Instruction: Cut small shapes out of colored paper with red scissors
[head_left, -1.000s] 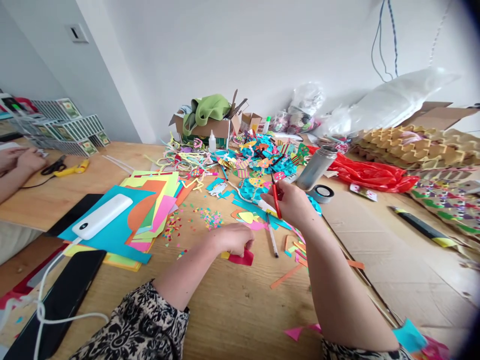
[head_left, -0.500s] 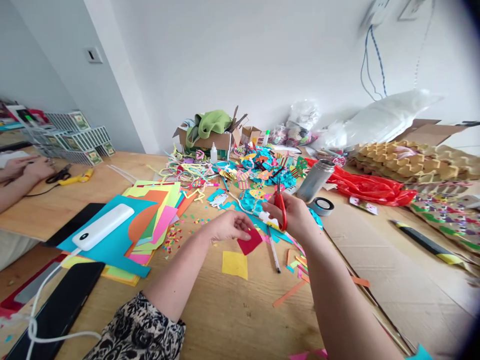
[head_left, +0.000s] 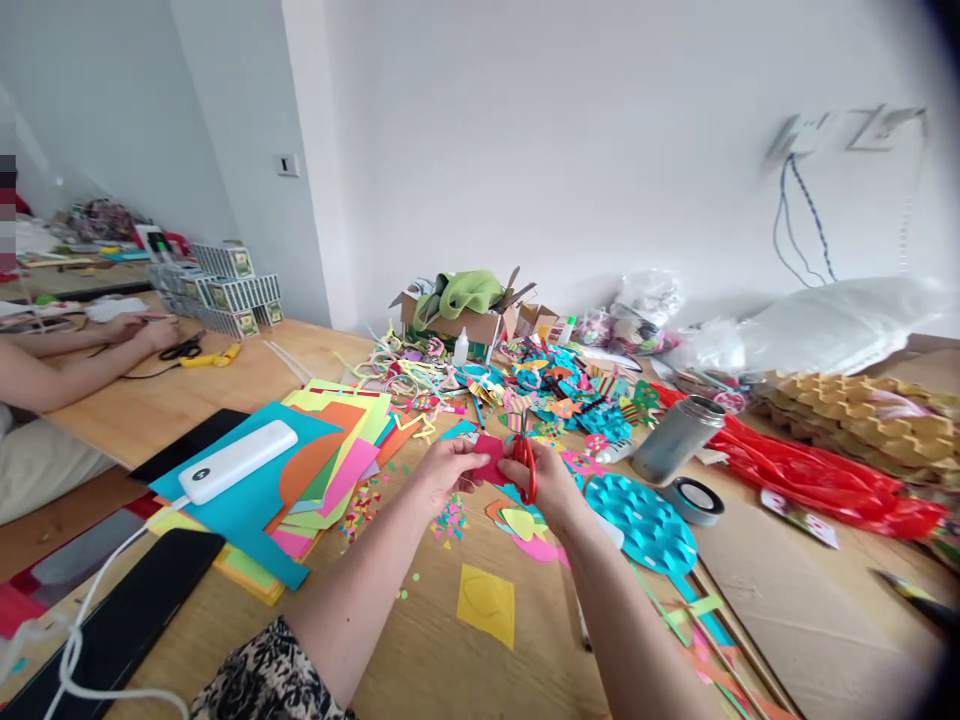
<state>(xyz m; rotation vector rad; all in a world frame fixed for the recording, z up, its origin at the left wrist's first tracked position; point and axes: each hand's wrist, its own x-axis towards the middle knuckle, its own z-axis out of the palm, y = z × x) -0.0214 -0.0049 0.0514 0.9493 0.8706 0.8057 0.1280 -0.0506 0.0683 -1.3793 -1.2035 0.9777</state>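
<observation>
My left hand [head_left: 448, 470] pinches a small piece of red paper [head_left: 489, 458] between thumb and fingers. Close beside it, my right hand [head_left: 551, 482] is closed around red-handled scissors [head_left: 530, 470], their blades pointing up and away from me. The right fingertips meet the right edge of the red paper. Below both hands, a yellow paper square [head_left: 486, 606] with a drawn outline lies on the wooden table [head_left: 420, 650]. Paper cutouts [head_left: 521, 522] in yellow, orange and pink lie just under my right hand, beside tiny confetti bits [head_left: 450, 518].
Stacked coloured paper [head_left: 349, 425] and a white power bank [head_left: 240, 462] lie left. A blue dimpled disc [head_left: 641, 520], a metal flask [head_left: 679, 440] and red plastic [head_left: 825, 480] are right. Craft pieces [head_left: 555, 375] pile up behind. Another person's hands [head_left: 146, 330] rest far left.
My hands have come together, bringing the scissors beside the red paper, and my right fingers now touch its edge. The camera view has shifted, showing more wall and the blue disc.
</observation>
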